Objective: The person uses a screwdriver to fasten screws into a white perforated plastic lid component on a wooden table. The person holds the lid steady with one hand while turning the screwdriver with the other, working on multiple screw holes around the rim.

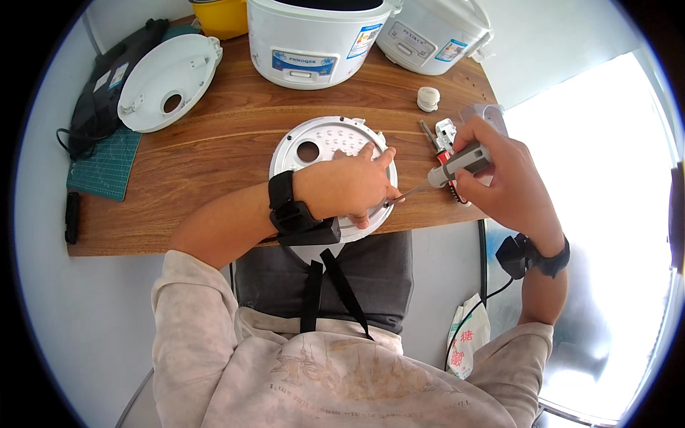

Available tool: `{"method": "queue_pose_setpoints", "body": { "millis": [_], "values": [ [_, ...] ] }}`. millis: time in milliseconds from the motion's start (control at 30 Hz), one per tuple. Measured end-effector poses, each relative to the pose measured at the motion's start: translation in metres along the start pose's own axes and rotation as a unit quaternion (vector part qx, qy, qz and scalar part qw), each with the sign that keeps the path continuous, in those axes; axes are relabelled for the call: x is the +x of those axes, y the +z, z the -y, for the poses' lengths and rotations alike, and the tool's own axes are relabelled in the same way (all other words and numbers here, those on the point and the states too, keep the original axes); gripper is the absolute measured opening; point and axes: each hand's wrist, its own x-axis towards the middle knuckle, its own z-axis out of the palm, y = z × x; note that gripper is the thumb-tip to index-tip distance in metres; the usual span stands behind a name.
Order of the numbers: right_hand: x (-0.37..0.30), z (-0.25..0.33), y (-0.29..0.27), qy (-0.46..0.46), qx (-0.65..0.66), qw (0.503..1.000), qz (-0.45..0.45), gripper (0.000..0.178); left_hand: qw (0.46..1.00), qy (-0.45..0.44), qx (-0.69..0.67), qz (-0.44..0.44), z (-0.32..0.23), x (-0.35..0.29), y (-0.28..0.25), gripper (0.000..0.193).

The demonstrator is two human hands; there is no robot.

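Observation:
A round white lid plate [288, 148] with a round hole and many small perforations lies near the table's front edge. My left hand [341, 184] rests across it, fingers spread, covering much of its middle. In my right hand [510, 175] is a grey-and-white-handled screwdriver [451, 170], gripped at the handle. Its thin shaft slants down to the left, and the tip meets a dark screw spot on the plate's right rim, close beside my left fingers. Whether the tip sits in the screw is too small to tell.
Beyond my right hand lie a red-handled tool [444, 155], a white plastic part [445, 133] and a small white cap [428, 99]. Two white rice cookers [300, 43] stand at the back. Far left, a white lid shell [153, 82] leans over a black bag and green cutting mat [107, 171].

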Motion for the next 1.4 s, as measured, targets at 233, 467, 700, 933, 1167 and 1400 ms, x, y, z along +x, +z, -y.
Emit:
{"method": "queue_pose_setpoints", "body": {
  "millis": [233,467,700,933,1167,1400],
  "values": [
    [-0.008,0.014,0.009,-0.021,-0.010,1.000,-0.008,0.024,1.000,-0.006,-0.005,0.009,0.002,0.001,0.002,0.081],
    [-0.012,0.015,-0.001,-0.049,-0.034,0.998,0.030,0.023,1.000,0.008,-0.015,-0.002,0.005,0.001,0.004,0.080],
    [-0.008,0.018,0.000,-0.031,-0.047,0.998,0.029,0.027,1.000,0.006,-0.019,-0.005,0.003,-0.002,0.003,0.079],
    [-0.009,0.022,0.008,-0.015,-0.058,0.998,0.012,0.029,1.000,0.004,-0.007,-0.001,0.003,0.000,0.004,0.078],
    [-0.008,0.004,-0.005,0.024,-0.014,0.999,0.026,0.022,1.000,0.005,-0.012,-0.002,0.005,-0.001,0.005,0.080],
    [-0.012,0.000,-0.003,-0.004,-0.014,1.000,0.017,0.023,1.000,-0.005,-0.006,0.003,0.004,0.001,0.005,0.080]
  ]
}}
